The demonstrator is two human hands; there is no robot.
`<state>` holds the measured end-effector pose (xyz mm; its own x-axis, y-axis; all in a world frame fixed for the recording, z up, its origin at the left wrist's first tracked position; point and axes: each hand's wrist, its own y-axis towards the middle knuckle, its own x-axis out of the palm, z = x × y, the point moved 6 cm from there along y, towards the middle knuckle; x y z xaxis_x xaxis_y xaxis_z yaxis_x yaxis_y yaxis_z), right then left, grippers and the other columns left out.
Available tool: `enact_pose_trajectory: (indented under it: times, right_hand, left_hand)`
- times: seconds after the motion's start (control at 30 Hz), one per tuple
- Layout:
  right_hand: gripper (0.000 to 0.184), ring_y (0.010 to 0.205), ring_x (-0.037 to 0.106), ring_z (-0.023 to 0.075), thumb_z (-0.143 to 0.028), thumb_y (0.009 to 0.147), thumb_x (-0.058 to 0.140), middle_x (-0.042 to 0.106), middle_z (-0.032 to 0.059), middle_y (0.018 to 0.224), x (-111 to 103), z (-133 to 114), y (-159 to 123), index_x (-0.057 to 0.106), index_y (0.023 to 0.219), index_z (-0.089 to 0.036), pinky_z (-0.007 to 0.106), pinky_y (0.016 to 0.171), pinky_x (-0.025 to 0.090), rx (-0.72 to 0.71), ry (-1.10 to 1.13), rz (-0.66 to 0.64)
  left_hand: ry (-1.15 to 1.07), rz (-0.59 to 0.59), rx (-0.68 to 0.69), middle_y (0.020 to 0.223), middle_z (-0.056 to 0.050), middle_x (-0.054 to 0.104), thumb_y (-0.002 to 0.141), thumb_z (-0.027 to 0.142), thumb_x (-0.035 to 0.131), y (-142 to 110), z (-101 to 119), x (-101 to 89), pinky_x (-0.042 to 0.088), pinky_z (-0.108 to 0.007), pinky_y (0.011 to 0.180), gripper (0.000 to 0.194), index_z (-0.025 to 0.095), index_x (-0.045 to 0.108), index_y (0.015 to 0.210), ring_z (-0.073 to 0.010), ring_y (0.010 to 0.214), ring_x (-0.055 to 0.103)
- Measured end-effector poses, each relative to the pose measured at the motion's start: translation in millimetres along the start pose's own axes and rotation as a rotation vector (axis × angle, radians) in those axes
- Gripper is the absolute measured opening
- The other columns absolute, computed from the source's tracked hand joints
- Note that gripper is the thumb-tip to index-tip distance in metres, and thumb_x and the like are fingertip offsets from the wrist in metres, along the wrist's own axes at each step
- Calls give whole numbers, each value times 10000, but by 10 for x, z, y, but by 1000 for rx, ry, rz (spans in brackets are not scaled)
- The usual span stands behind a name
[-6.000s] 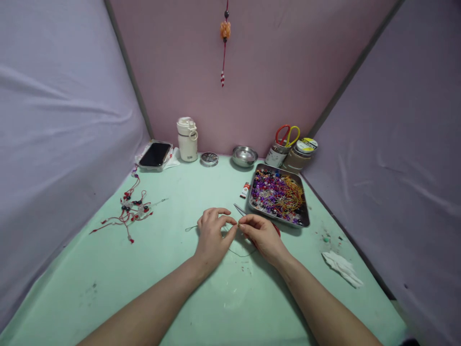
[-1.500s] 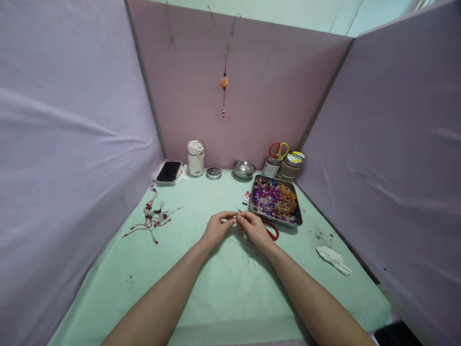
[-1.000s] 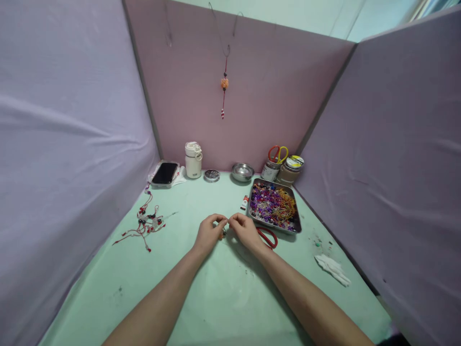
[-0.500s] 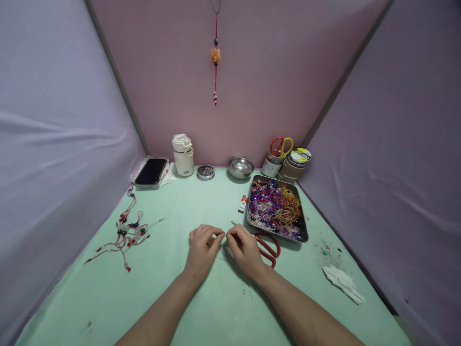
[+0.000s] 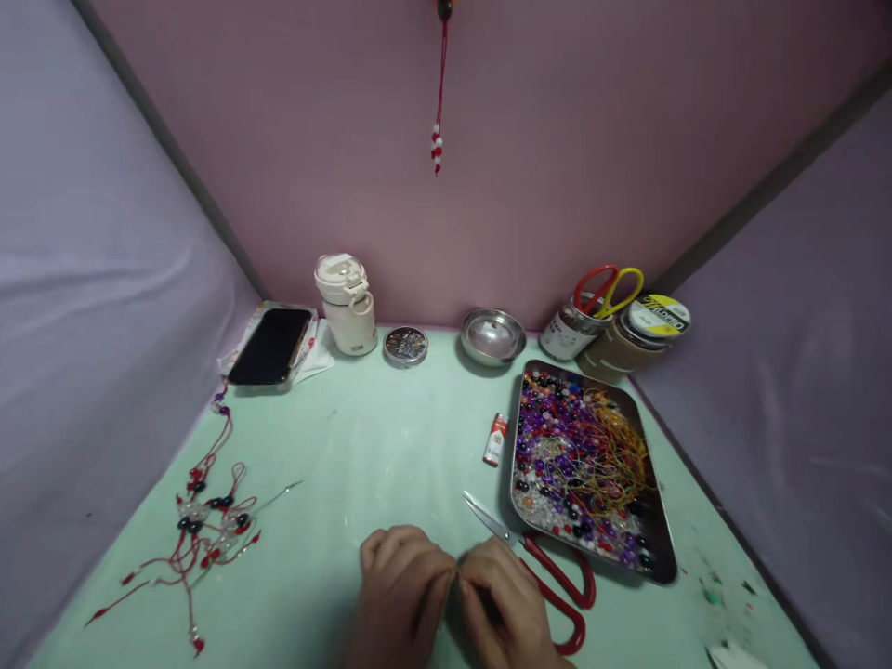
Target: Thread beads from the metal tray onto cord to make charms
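My left hand point(image 5: 406, 590) and my right hand point(image 5: 503, 599) meet at the fingertips low in the view, over the near part of the table. Both are closed in a pinch, thumb against forefinger. Whatever they hold is too small to make out. Red-handled scissors point(image 5: 554, 581) lie just right of my right hand, blades pointing up and left. Beyond them sits a metal tray point(image 5: 667, 548) with purple, black, red and clear beads point(image 5: 557, 446) and a tangle of yellowish thread point(image 5: 617, 455).
Beaded red cords point(image 5: 191, 530) lie at the left. Along the back stand a phone point(image 5: 271, 346), a cream bottle point(image 5: 348, 311), a round tin point(image 5: 405, 346), a metal bowl point(image 5: 492, 339) and jars point(image 5: 568, 330). A lighter point(image 5: 495, 439) lies beside the tray. A beaded cord point(image 5: 440, 93) hangs above.
My view has tilted down and come closer, so the table things look larger and my hands sit lower. My fingertips, slightly apart before, now touch.
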<state>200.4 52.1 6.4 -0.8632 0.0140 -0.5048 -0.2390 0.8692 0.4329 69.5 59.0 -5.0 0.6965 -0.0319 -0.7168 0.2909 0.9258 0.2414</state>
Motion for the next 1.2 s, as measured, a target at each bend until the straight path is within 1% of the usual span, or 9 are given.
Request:
enact_pose_trajectory:
  times: [0.17,0.23,0.3,0.43,0.63,0.73,0.83,1.03,1.2]
  right_hand:
    - [136,670,531,173,-99,840,477,570,29,719,18,-7,-22,500,842,-233,323,607,411,5,-14,-24]
    - [118,691,532,169,-111,846,478,568,28,721,11,-11,-19,512,823,-222,316,624,408,-6,-8,3]
    - [116,681,523,158,-137,859,479,560,19,707,-4,11,-3,517,783,-215,304,632,405,21,8,38]
    - [134,698,512,157,-206,876,474,550,16,719,-41,33,42,525,751,-209,301,659,402,68,39,87]
    - [161,676,500,147,-283,872,467,544,12,727,-87,29,67,543,758,-199,276,634,395,128,110,122]
    - [160,719,525,152,-292,869,466,574,19,767,-66,44,81,555,784,-190,273,666,408,120,123,99]
    - [166,723,532,153,-299,870,462,578,19,781,-62,83,103,556,794,-185,273,667,421,122,135,108]
    - [156,799,529,163,-252,858,494,517,61,962,-124,-18,119,565,980,-186,316,754,453,-63,16,174]
    - [201,923,526,194,-216,848,521,477,82,1029,-74,-156,82,583,1039,-219,346,817,460,-229,-41,106]
  left_hand:
    - [-19,80,-21,734,-15,668,851,221,503,2,32,-54,359,-370,772,145,271,627,794,-189,793,585]
    - [-42,78,-59,762,-20,669,868,227,485,18,43,-62,360,-365,803,163,249,625,787,-183,819,582]
    - [-72,133,-99,775,-20,668,879,265,481,33,52,-112,363,-359,816,180,233,623,774,-179,823,578]
    - [-110,178,-132,807,-21,680,847,307,535,68,72,-166,373,-353,856,151,223,644,784,-179,840,583]
    - [-314,124,-201,822,-42,687,789,351,562,94,53,-114,448,-297,773,193,198,679,784,-181,814,603]
    - [-443,80,-255,790,-47,682,764,368,563,100,29,-62,468,-287,702,235,167,681,795,-164,712,601]
    - [-463,69,-257,791,-56,682,729,386,591,113,17,-51,470,-282,663,261,150,683,792,-156,674,594]
    - [-474,134,-244,750,-51,677,718,381,573,132,-14,-103,467,-274,615,266,150,685,789,-145,608,585]
    - [-423,157,-264,794,-43,689,691,292,549,113,-54,-81,474,-278,644,234,171,708,815,-147,633,596]
